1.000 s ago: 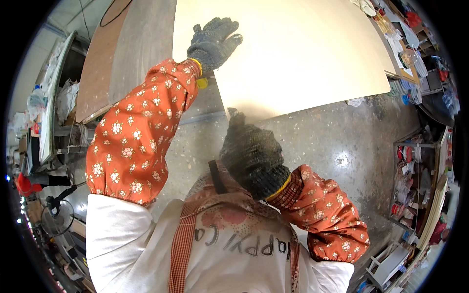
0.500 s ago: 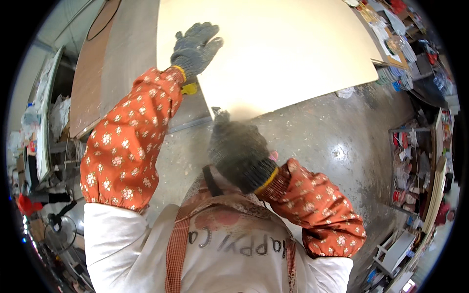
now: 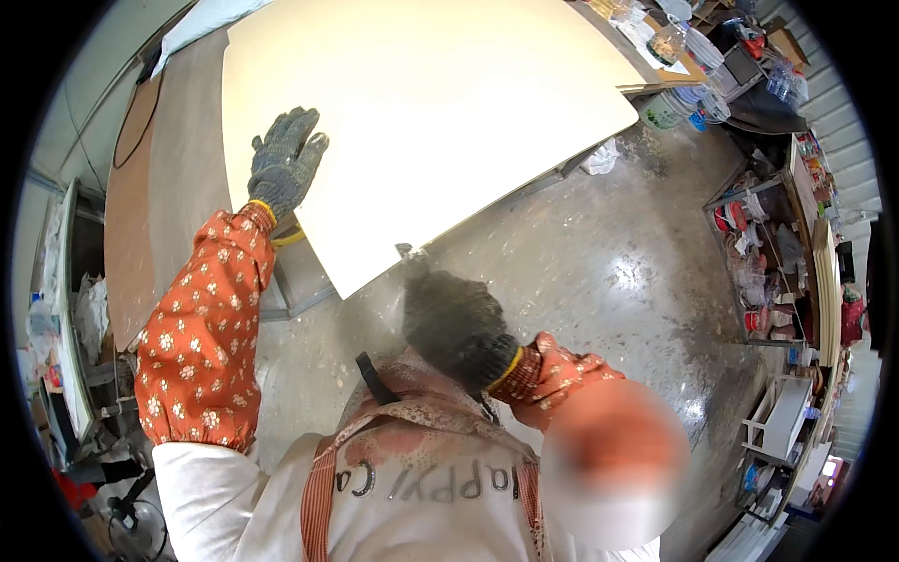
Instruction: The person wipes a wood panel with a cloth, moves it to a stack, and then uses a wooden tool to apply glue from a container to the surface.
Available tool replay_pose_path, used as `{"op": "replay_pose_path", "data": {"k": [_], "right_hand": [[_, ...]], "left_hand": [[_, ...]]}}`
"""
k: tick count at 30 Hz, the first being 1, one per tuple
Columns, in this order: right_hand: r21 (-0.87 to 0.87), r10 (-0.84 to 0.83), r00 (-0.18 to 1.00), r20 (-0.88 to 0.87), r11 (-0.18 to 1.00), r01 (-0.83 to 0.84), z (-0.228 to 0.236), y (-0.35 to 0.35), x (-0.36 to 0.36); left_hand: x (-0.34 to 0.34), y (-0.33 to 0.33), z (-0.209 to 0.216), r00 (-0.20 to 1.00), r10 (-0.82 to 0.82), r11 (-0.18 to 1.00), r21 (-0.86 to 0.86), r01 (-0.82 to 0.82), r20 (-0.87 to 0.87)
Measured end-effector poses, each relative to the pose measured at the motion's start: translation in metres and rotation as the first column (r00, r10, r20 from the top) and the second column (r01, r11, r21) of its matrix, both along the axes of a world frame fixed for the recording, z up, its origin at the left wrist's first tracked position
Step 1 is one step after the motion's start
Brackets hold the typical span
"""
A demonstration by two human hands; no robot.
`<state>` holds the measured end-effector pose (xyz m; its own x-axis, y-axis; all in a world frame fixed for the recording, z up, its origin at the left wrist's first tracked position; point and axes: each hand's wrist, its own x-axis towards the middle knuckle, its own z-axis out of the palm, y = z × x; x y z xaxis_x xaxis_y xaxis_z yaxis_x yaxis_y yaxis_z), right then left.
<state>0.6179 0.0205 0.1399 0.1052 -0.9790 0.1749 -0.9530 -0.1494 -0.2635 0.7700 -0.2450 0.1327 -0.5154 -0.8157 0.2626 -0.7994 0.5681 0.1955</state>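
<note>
A large pale cream board [image 3: 431, 103] lies flat, one corner pointing toward me. My left hand [image 3: 286, 161], in a dark grey knitted glove with a yellow cuff, rests flat on it close to the left edge, fingers stretched. Along the near edge, right of that corner, is my right hand [image 3: 454, 323] in a matching glove. It is closed and partly smeared by motion, with its foremost tip at the board's rim. Whatever it holds, if anything, is hidden. Red flowered sleeve covers [image 3: 201, 342] reach over both forearms.
Under the board stands a metal-framed table, with a grey and brown surface [image 3: 173, 178] on the left. Plastic tubs [image 3: 670, 108] sit beyond the right corner. A crumpled white bag [image 3: 600, 157] lies on the concrete floor [image 3: 581, 272]. Cluttered shelves [image 3: 763, 253] line the right side.
My view has shifted, so the board appears farther left and lower. My right hand has moved rightward along the near edge, away from the corner. My left hand stays flat on the board.
</note>
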Motion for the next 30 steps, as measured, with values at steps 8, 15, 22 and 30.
{"op": "replay_pose_path", "data": {"k": [8, 15, 22, 30], "right_hand": [[-0.031, -0.291, 0.901, -0.321, 0.954, 0.297, -0.022, -0.006, -0.142], [0.116, -0.211, 0.973, -0.092, 0.968, 0.221, -0.016, 0.006, -0.116], [0.034, -0.321, 0.932, -0.166, 0.943, 0.331, -0.023, -0.002, -0.204], [-0.267, -0.103, 0.974, -0.203, 0.963, 0.046, -0.034, 0.003, -0.099]], "left_hand": [[-0.006, 0.005, 0.011, 0.984, 0.033, 0.999, 0.019, -0.037, 0.174], [-0.001, 0.010, 0.015, 0.935, 0.054, 0.997, -0.062, -0.035, 0.350], [-0.029, 0.018, 0.033, 0.876, 0.240, 0.960, 0.032, -0.278, 0.417], [-0.008, 0.015, 0.022, 0.903, 0.254, 0.966, -0.051, -0.253, 0.347]]}}
